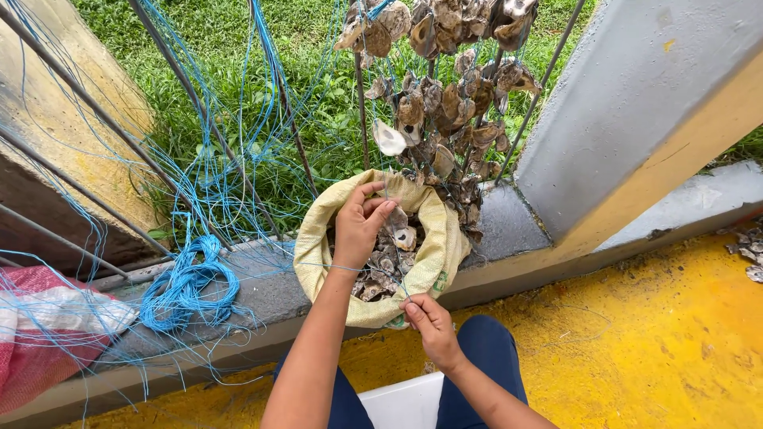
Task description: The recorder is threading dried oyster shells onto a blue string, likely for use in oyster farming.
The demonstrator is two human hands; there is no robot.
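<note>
Left hand (359, 224) fingers curled on a shell in sack (318, 246), right hand (429, 326) pinching blue line (373, 278); many strung shells (445, 103) hang, sack part full.

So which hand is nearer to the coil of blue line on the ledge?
Left. The left hand reaches into the sack just right of the blue coil; the right hand is farther right, at the sack's near rim.

My head camera is looking steeply down, close over my hands, facing the ledge (262, 294) and the grass (318, 95) beyond.
</note>
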